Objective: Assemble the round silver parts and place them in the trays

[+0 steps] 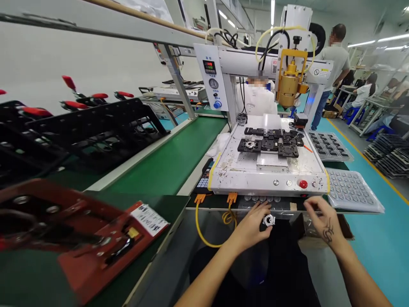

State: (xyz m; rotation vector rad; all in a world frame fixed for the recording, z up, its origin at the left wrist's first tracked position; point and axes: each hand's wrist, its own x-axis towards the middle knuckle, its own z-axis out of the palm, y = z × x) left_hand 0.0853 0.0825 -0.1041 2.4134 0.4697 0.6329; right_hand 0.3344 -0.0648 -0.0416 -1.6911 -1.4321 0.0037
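My left hand [252,227] is in front of the white machine's base, its fingers and thumb around a small round metal watch case [269,220] with a dark spot in its middle. To the right, my right hand [324,221] is near the bench's front edge, thumb and index finger bent together; whatever lies between them is too small to make out. Beyond my hands, black fixture blocks [271,145] stand on the machine's bed, and a similar silver watch case [250,145] sits in the left one. A clear tray of round pieces [262,199] is partly under the machine's front edge.
A gold-coloured press head [289,85] hangs above the bed. The front panel carries a red button [303,184]. Stacked clear trays [354,192] lie at right. A green conveyor [172,149] and a red clamp fixture [105,251] are at left. A person [257,98] sits behind the machine.
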